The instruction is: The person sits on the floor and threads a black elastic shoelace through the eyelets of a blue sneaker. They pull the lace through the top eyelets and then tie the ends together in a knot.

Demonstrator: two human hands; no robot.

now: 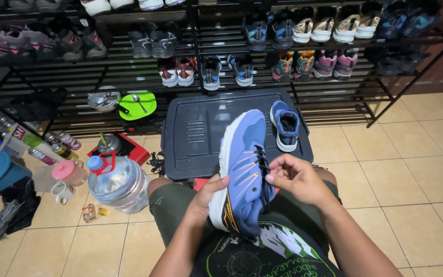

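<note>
I hold a blue running shoe (242, 164) with a white sole and black laces, toe pointing away, over my lap. My left hand (206, 197) grips its sole side from the left. My right hand (296, 177) pinches the black laces on the shoe's right side. The matching blue shoe (285, 124) stands on the dark grey lid of a storage box (196, 133) just in front of my knees.
Black metal racks (129, 72) full of sports shoes line the back. At left on the tiled floor stand a large clear water jug (119, 184), a mug (62, 192), spray cans (62, 143), a green plate with a spoon (138, 105) and a small pot (103, 101).
</note>
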